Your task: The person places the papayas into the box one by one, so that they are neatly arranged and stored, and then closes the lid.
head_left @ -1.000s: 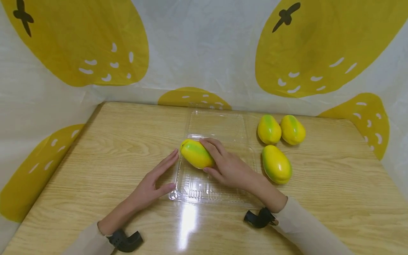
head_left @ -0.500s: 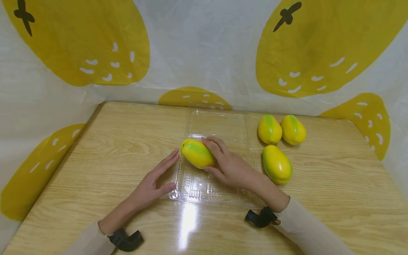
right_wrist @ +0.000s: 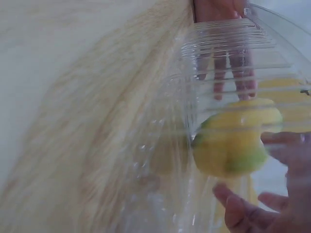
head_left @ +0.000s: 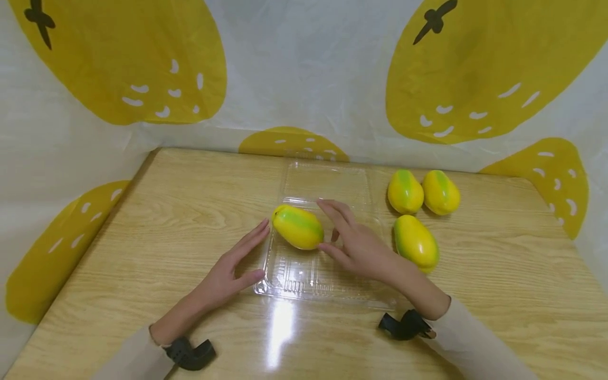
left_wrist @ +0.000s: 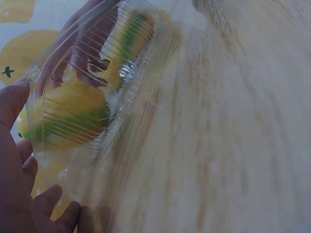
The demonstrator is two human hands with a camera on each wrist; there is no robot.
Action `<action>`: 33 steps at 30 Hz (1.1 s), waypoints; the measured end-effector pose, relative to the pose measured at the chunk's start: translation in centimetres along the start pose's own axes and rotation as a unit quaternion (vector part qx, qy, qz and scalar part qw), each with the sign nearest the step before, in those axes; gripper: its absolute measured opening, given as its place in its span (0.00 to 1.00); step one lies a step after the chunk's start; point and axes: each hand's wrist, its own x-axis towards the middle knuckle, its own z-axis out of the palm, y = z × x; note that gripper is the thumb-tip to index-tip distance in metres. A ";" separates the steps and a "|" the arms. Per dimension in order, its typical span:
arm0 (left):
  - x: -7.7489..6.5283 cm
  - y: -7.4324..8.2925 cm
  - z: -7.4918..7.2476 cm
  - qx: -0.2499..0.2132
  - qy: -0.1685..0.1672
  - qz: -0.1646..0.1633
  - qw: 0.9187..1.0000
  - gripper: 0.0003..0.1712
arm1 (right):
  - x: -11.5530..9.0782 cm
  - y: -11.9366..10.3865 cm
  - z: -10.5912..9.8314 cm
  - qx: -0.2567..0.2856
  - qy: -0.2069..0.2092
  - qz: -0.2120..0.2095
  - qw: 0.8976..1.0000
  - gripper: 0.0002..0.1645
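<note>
A yellow papaya with a green stripe [head_left: 298, 227] lies on its side in the left part of a clear plastic clamshell box [head_left: 304, 287], whose lid [head_left: 328, 182] is folded back behind it. My right hand [head_left: 358, 248] is at the papaya's right end, fingers spread and mostly off the fruit; the thumb tip is close to it, and I cannot tell if it touches. My left hand [head_left: 228, 272] is by the box's left edge, fingers straight, thumb at the front corner. Through the clear wall the left wrist view shows the papaya [left_wrist: 68, 119].
Three more papayas stand on the wooden table [head_left: 190, 211] right of the box: two at the back, one papaya [head_left: 405, 191] beside another papaya [head_left: 442, 192], and a nearer papaya [head_left: 416, 241] close to my right forearm. A fruit-printed cloth [head_left: 304, 79] hangs behind the table.
My right hand has loosened its grip on the papaya and drawn a little to the right, fingers opening. The papaya stays in the box. My left hand keeps its place.
</note>
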 end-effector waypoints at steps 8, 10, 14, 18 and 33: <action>0.2 0.2 0.0 -0.003 0.001 0.005 1.000 0.44 | -1.5 -0.3 -1.6 0.002 0.014 0.035 0.999 0.47; 0.1 0.1 0.0 -0.001 0.001 0.005 1.000 0.44 | -1.9 -0.2 -2.0 0.009 0.030 0.030 0.999 0.47; 0.0 0.2 -0.1 0.002 0.001 0.001 1.000 0.43 | -2.7 0.1 -2.8 0.017 0.075 0.006 0.997 0.45; 0.0 0.2 -0.1 0.001 0.000 0.002 1.000 0.43 | -3.5 0.5 -3.3 0.012 0.114 -0.013 0.993 0.43; 0.0 0.0 0.1 -0.003 0.001 0.004 1.000 0.43 | -6.6 0.8 -4.8 -0.006 0.243 0.040 0.969 0.33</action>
